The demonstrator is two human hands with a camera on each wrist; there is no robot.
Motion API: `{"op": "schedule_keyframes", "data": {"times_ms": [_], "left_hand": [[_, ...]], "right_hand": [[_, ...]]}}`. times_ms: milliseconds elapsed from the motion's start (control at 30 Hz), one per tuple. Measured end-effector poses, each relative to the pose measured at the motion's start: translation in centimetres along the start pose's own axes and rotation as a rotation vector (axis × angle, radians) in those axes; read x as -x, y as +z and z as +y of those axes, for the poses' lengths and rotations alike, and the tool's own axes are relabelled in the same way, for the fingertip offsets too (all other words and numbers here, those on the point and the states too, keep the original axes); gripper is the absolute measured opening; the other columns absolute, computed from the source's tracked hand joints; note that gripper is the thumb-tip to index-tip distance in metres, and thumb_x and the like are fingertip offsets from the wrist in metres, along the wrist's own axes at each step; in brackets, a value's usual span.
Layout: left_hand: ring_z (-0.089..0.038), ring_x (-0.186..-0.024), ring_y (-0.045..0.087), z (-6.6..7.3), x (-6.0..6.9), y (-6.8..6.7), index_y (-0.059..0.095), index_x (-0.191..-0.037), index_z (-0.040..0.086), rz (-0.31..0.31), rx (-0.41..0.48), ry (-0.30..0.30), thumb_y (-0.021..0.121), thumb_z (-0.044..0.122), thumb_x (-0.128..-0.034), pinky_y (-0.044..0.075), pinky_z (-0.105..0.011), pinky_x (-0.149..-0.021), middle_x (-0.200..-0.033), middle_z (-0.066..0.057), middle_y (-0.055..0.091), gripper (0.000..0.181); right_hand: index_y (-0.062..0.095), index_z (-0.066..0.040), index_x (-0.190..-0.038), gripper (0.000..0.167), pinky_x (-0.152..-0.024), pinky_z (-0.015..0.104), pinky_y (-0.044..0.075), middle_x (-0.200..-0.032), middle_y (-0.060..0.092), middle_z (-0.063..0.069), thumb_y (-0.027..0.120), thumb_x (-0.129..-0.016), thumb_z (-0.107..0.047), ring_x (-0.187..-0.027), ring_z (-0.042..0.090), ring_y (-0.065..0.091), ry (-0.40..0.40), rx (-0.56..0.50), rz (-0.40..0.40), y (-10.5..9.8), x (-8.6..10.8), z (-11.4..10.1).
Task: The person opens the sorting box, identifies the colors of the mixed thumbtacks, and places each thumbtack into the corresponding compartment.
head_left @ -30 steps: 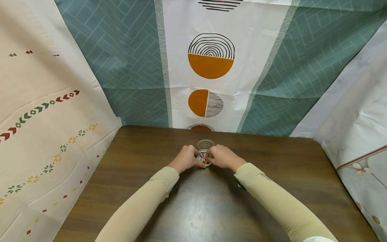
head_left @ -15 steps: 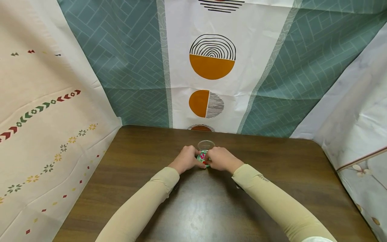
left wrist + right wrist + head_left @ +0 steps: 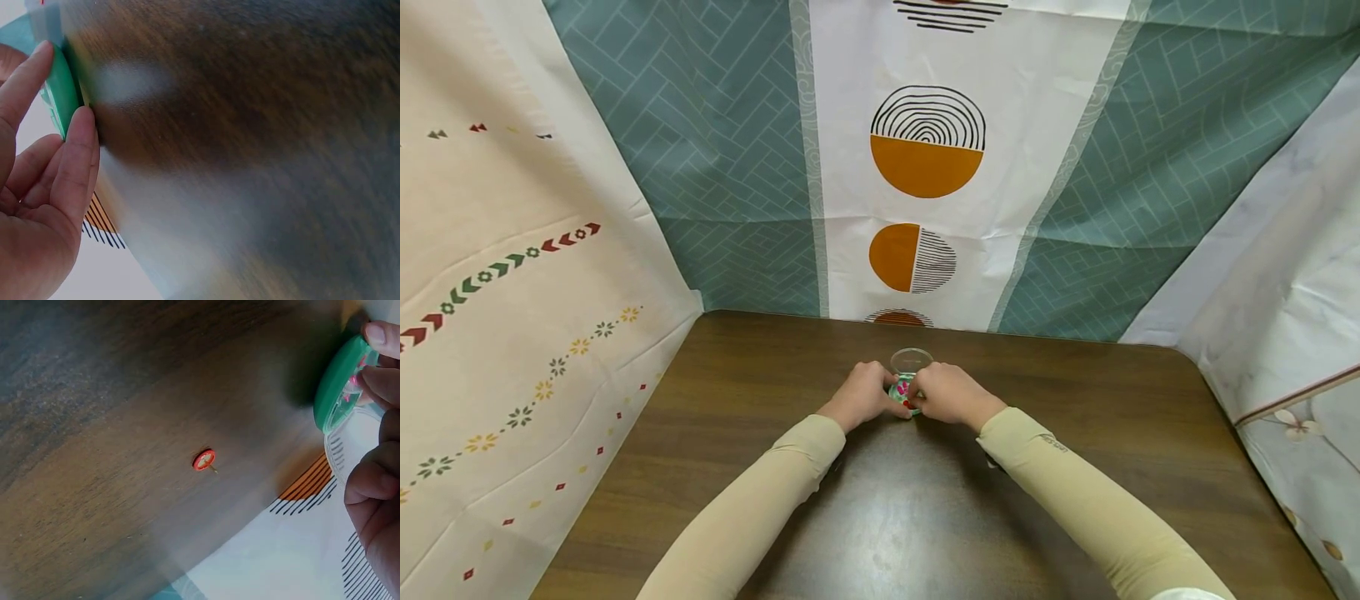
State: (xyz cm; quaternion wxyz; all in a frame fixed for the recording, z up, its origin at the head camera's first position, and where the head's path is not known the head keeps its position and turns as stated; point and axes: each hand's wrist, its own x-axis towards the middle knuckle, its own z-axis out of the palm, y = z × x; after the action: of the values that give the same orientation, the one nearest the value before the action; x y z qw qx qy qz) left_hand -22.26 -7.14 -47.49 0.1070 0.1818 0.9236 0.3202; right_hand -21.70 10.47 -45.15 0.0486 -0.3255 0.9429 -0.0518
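A small round green case stands on the table with its clear lid raised at the back. Pink and red thumbtacks show inside it. My left hand holds the case between thumb and fingers at its left and front; the left wrist view shows fingertips along the green case wall. My right hand reaches into the case from the right with curled fingers. Whether these fingertips pinch a tack is hidden. In the right wrist view, one red thumbtack lies on the table beside the case.
The brown wooden table reaches back to a hanging patterned cloth. Pale printed cloths close in the left and right sides. Both forearms lie over the table's front part.
My right hand's fingers have moved slightly down and deeper into the case, covering more of the red tacks. My left hand keeps its hold on the case.
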Motion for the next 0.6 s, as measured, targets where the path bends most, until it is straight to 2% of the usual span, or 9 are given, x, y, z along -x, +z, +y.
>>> {"op": "schedule_keyframes", "data": {"times_ms": [200, 367, 467, 600], "left_hand": [[-0.011, -0.076, 0.055, 0.1, -0.1, 0.2, 0.075, -0.087, 0.016, 0.001, -0.011, -0.016, 0.086, 0.042, -0.0605, 0.047, -0.023, -0.067, -0.078, 0.010, 0.071, 0.039], [-0.012, -0.077, 0.055, 0.0, -0.2, 0.3, 0.076, -0.094, 0.014, 0.010, -0.014, -0.011, 0.087, 0.041, -0.0587, 0.048, -0.024, -0.070, -0.083, 0.007, 0.072, 0.046], [-0.012, -0.083, 0.058, 0.0, -0.3, 0.3, 0.074, -0.102, 0.011, 0.020, -0.020, -0.018, 0.087, 0.041, -0.0578, 0.049, -0.027, -0.076, -0.094, 0.003, 0.073, 0.055], [-0.015, -0.098, 0.061, 0.1, -0.1, 0.2, 0.070, -0.111, 0.009, 0.015, -0.014, -0.047, 0.087, 0.041, -0.0578, 0.050, -0.031, -0.087, -0.109, -0.003, 0.070, 0.064]], "right_hand": [[0.076, -0.020, -0.089, 0.010, -0.062, 0.024, 0.048, -0.080, 0.068, -0.014, 0.067, -0.084, -0.022, -0.065, 0.004, 0.056, 0.016, -0.144, 0.084, -0.9, 1.1, 1.1], [0.075, -0.019, -0.092, 0.011, -0.064, 0.024, 0.048, -0.083, 0.064, -0.013, 0.067, -0.085, -0.024, -0.064, 0.002, 0.054, 0.082, -0.217, 0.149, -1.4, 2.8, 3.1], [0.074, -0.020, -0.092, 0.011, -0.067, 0.026, 0.048, -0.084, 0.061, -0.012, 0.066, -0.086, -0.025, -0.063, 0.001, 0.054, 0.136, -0.229, 0.154, -1.4, 4.1, 4.4], [0.074, -0.023, -0.087, 0.007, -0.066, 0.028, 0.048, -0.081, 0.063, -0.016, 0.068, -0.085, -0.025, -0.068, 0.002, 0.055, 0.185, -0.209, 0.109, -1.1, 5.6, 5.9]]}}
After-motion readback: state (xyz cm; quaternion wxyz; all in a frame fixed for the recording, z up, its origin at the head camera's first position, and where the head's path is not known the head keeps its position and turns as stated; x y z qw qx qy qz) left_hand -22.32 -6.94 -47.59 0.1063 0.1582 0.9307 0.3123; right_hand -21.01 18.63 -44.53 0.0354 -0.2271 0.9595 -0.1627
